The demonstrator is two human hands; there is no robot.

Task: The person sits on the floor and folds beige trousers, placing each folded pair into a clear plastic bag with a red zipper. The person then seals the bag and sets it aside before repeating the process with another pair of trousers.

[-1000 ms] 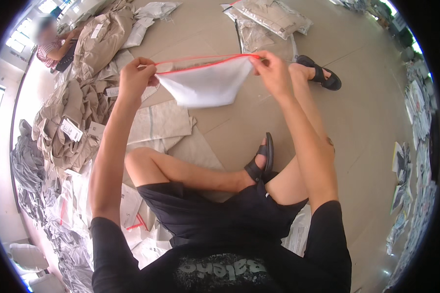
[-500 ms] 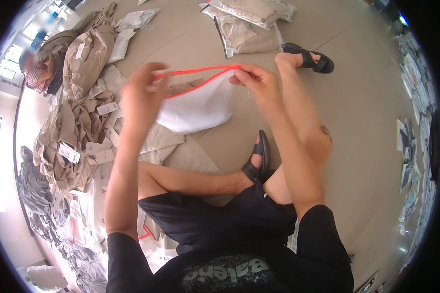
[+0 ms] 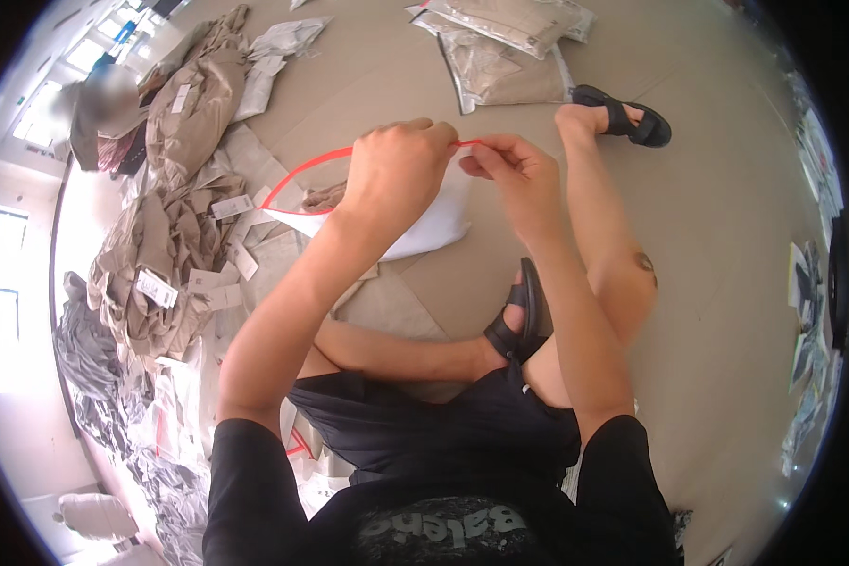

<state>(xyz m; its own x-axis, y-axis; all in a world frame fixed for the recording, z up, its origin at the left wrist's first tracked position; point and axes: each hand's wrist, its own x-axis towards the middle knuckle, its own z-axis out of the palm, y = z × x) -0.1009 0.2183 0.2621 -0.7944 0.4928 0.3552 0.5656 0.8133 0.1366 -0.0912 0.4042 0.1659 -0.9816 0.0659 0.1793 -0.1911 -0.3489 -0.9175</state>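
A white plastic bag point(image 3: 434, 226) with a red zip edge point(image 3: 309, 168) is held up in front of me, its mouth gaping on the left side. Part of a beige folded garment point(image 3: 323, 197) shows inside. My left hand point(image 3: 401, 170) is closed on the red edge near the bag's right corner, its fingertips largely hidden behind the back of the hand. Right beside it, my right hand point(image 3: 517, 179) pinches the corner end of the same red edge between thumb and fingers.
Beige garments with white tags point(image 3: 151, 255) are heaped on the left, grey clothing point(image 3: 90, 325) beyond them. Packed clear bags point(image 3: 505, 71) lie at the far middle. My sandalled feet point(image 3: 524, 311) rest on the tiled floor. Another person point(image 3: 108, 104) sits at the far left.
My left hand has moved right along the red edge, from the bag's left part to close beside my right hand. The right hand keeps its pinch on the corner.
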